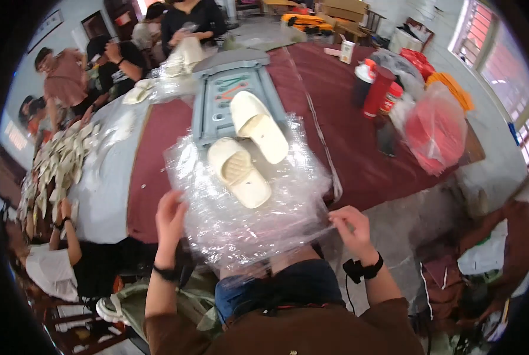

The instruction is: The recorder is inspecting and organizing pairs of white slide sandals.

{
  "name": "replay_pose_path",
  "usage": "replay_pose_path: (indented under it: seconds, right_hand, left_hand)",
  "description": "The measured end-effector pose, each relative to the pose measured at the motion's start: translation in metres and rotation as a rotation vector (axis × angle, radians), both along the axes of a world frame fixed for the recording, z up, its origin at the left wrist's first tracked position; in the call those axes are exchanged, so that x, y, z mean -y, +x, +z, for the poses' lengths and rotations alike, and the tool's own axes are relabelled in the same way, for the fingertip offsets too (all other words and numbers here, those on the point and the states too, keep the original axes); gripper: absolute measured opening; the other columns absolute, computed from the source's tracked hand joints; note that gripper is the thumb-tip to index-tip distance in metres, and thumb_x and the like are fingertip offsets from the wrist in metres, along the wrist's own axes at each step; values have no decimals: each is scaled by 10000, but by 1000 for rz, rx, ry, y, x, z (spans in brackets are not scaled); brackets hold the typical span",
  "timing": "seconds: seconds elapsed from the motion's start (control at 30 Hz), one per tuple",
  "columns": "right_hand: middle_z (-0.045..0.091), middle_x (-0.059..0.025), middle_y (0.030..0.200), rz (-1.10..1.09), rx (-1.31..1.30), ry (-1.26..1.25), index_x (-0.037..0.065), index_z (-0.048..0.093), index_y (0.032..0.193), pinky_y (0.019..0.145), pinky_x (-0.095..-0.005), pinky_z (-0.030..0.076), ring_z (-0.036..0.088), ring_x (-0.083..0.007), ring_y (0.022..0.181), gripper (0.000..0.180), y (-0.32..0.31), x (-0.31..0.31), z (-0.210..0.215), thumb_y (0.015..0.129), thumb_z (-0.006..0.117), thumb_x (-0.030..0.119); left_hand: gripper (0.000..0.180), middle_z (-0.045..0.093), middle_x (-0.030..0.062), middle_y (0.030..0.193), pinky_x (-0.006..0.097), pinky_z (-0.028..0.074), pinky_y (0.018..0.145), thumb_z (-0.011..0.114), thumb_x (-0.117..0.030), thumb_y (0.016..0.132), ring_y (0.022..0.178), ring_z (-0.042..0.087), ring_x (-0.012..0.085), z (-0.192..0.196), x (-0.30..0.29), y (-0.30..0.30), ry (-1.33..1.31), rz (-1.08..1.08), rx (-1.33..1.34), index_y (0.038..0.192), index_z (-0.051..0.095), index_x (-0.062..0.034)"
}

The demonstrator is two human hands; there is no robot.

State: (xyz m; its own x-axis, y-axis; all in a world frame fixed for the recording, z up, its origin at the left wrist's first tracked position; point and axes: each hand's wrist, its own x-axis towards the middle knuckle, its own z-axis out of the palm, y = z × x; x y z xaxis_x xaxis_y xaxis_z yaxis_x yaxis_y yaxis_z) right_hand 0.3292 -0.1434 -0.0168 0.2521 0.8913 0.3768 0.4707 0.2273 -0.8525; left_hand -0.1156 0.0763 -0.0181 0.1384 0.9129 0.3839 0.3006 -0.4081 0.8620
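Observation:
Two cream slide slippers lie on a stack of clear plastic bags [199, 228] in front of me. The nearer slipper [239, 171] rests wholly on the plastic, sole down. The farther slipper [258, 127] lies partly over a grey plastic board [204, 112]. My left hand [170, 225] is at the left edge of the plastic, fingers slightly curled and apart, with nothing visible between them. At the right edge, my right hand [353, 229] pinches a bit of the clear plastic between thumb and fingers. The near edge of the plastic hangs over my lap.
A dark red cloth [347, 142] covers the table. At right stand a red tumbler [379, 92] and other bottles, beside a bag of pink material [436, 130]. A phone [386, 137] lies near them. Many cream slippers [57, 160] are heaped at left, where other people work.

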Motion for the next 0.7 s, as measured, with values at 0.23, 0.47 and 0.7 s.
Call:
replay_pose_path:
  seconds: [0.23, 0.47, 0.7]
  right_hand:
    - [687, -166, 1242, 39, 169, -1233, 101, 645, 1334, 900, -410, 523, 674, -279, 1051, 577, 85, 78, -197, 962, 563, 533]
    - [657, -174, 1346, 631, -126, -1327, 88, 597, 1407, 971, -480, 502, 615, -335, 1215, 688, 43, 99, -264, 969, 527, 615]
    - [675, -169, 1300, 518, -179, -1624, 77, 622, 1362, 956, -463, 508, 632, -318, 1177, 640, 19, 37, -217, 963, 550, 572]
  left_hand:
    - [360, 678, 8, 869, 289, 448, 615, 436, -248, 1098, 711, 589, 115, -133, 121, -122, -1255, -219, -31, 1047, 699, -8]
    - [359, 667, 30, 981, 316, 457, 704, 424, -280, 1102, 820, 592, 147, -228, 199, -132, -1707, -23, 102, 1129, 665, -16]
    - [377, 657, 51, 1092, 342, 466, 793, 412, -312, 1106, 929, 596, 178, -223, 184, -105, -1812, 129, 256, 1211, 631, -23]
